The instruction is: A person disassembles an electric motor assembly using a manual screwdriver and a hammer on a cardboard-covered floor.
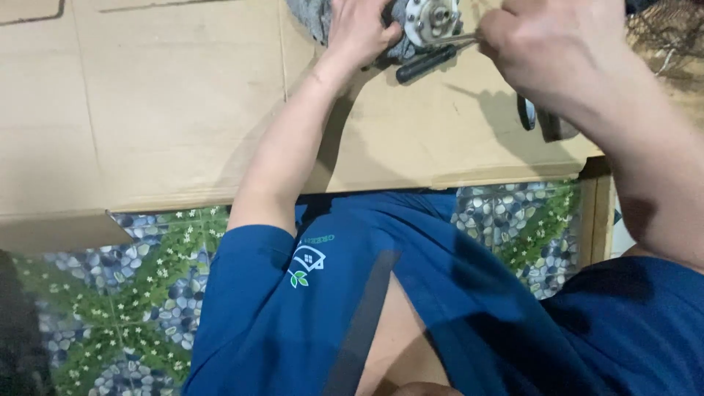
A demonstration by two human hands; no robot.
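Left hand (358, 31): top centre of the frame, fingers curled around a grey cloth (312, 18) and the round metal part (433, 18) wrapped in it.
Right hand (557, 48): upper right, fingers pinched on a thin metal tool (451, 40) whose tip touches the part.
Metal part: at the top edge, face with bolt holes turned up, partly cut off by the frame.
Black-handled tool (424, 64): lying on the cardboard just below the part.
Cardboard sheet (161, 110): flattened brown box filling the upper half; seams run across it, front edge crosses mid-frame, wide bare area upper left.
Shirt emblem (308, 264): small white house outline with green leaves, on the blue shirt at lower centre.
Floor mat (110, 308): pebble-and-grass print, lower left and right of the lap.
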